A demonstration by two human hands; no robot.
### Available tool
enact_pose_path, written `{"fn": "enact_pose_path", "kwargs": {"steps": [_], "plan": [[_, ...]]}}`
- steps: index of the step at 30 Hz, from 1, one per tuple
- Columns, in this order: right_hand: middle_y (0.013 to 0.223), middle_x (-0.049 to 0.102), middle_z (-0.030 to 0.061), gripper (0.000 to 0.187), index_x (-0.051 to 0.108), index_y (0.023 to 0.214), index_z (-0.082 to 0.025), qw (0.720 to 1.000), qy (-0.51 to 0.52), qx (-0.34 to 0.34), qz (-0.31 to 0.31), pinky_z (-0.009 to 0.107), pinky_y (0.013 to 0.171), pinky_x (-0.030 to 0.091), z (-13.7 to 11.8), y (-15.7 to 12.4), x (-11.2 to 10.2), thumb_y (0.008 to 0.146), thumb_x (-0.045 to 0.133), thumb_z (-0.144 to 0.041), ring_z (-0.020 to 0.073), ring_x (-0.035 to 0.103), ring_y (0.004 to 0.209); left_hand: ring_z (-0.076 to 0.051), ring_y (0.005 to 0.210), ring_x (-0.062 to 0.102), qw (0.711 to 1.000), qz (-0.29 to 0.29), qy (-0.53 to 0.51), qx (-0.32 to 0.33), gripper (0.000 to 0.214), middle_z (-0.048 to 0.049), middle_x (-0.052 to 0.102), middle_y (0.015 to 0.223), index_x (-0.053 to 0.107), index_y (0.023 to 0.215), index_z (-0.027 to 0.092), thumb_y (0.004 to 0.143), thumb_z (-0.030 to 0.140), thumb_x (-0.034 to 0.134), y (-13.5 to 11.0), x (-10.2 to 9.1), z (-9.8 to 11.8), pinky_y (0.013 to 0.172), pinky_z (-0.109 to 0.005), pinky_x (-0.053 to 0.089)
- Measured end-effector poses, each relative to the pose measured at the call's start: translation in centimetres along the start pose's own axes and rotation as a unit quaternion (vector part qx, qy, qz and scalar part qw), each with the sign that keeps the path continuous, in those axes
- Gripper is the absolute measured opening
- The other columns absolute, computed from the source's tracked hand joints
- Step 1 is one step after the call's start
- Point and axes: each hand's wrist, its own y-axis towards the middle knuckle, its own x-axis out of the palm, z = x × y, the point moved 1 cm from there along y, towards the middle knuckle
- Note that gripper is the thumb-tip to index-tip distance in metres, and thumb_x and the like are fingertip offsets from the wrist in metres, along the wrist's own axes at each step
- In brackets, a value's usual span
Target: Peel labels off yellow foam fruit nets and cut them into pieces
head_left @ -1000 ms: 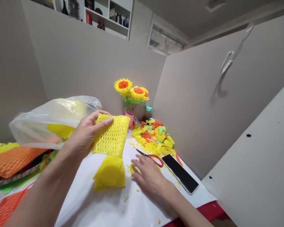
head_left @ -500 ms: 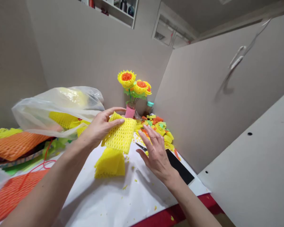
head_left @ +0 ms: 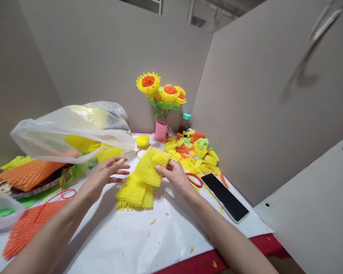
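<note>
Over the white table [head_left: 160,243], our right hand [head_left: 175,176] pinched the yellow foam net [head_left: 150,167] above a folded yellow net [head_left: 133,194], while our left hand [head_left: 108,173] hovered open beside it, holding nothing.

Scissors [head_left: 200,183] mostly behind right hand [head_left: 175,175], bowl [head_left: 9,221] cut by left edge

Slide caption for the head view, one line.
Right hand grips a yellow foam net over a second net; left hand open beside it.
</note>
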Motion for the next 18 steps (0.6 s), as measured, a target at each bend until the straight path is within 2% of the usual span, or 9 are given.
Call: {"fn": "enact_pose_path", "kwargs": {"steps": [3, 6, 9, 14, 17, 18], "plan": [[0.104, 0.072, 0.0088, 0.035, 0.064, 0.112, -0.013, 0.993, 0.097, 0.059, -0.038, 0.037, 0.078, 0.059, 1.0, 0.1, 0.6, 0.095, 0.063, -0.044, 0.0195, 0.071, 0.088, -0.025, 0.1, 0.069, 0.999, 0.007, 0.037, -0.024, 0.035, -0.0088, 0.068, 0.122, 0.062, 0.122, 0.02, 0.094, 0.041, 0.064, 0.7, -0.4, -2.5, 0.084, -0.047, 0.06], [0.104, 0.074, 0.0106, 0.046, 0.063, 0.113, -0.014, 0.979, 0.16, 0.097, -0.079, 0.036, 0.08, 0.058, 1.2, -0.2, 1.6, 0.085, 0.069, -0.049, 0.022, 0.073, 0.089, -0.027, 0.103, 0.069, 0.996, -0.05, 0.07, -0.021, 0.035, -0.0087, 0.068, 0.125, 0.063, 0.122, 0.019, 0.093, 0.038, 0.067, 1.1, 0.2, -4.2, 0.086, -0.049, 0.06], [0.1, 0.075, 0.0099, 0.046, 0.063, 0.11, -0.015, 0.969, 0.178, 0.123, -0.119, 0.035, 0.077, 0.057, 1.4, -0.6, 2.6, 0.076, 0.074, -0.045, 0.0237, 0.073, 0.089, -0.028, 0.105, 0.069, 0.99, -0.1, 0.095, -0.008, 0.035, -0.0086, 0.068, 0.127, 0.063, 0.123, 0.02, 0.092, 0.037, 0.068, 1.5, 0.7, -5.3, 0.088, -0.049, 0.059], [0.093, 0.071, 0.0048, 0.028, 0.063, 0.102, -0.018, 0.98, 0.111, 0.12, -0.112, 0.033, 0.077, 0.053, 2.0, -1.2, 2.9, 0.077, 0.07, -0.029, 0.0224, 0.069, 0.091, -0.025, 0.099, 0.07, 0.986, -0.118, 0.119, -0.018, 0.035, -0.0085, 0.068, 0.124, 0.062, 0.123, 0.02, 0.092, 0.035, 0.068, 2.1, 0.8, -7.0, 0.083, -0.047, 0.061], [0.077, 0.062, -0.0001, 0.011, 0.062, 0.081, -0.019, 0.991, 0.019, 0.103, -0.077, 0.033, 0.075, 0.048, 1.8, -1.6, 2.7, 0.076, 0.07, -0.023, 0.0198, 0.061, 0.078, -0.026, 0.102, 0.069, 0.989, -0.104, 0.108, -0.014, 0.037, -0.0092, 0.067, 0.127, 0.061, 0.126, 0.02, 0.093, 0.035, 0.068, 2.0, 1.1, -7.7, 0.085, -0.048, 0.061], [0.074, 0.058, -0.0014, 0.011, 0.059, 0.075, -0.019, 0.993, -0.01, 0.097, -0.065, 0.034, 0.076, 0.047, 1.7, -1.7, 2.6, 0.075, 0.07, -0.021, 0.0189, 0.058, 0.076, -0.026, 0.103, 0.069, 0.99, -0.101, 0.101, -0.011, 0.038, -0.0094, 0.067, 0.128, 0.06, 0.127, 0.021, 0.093, 0.035, 0.068, 1.9, 1.3, -7.8, 0.085, -0.048, 0.061]]}}
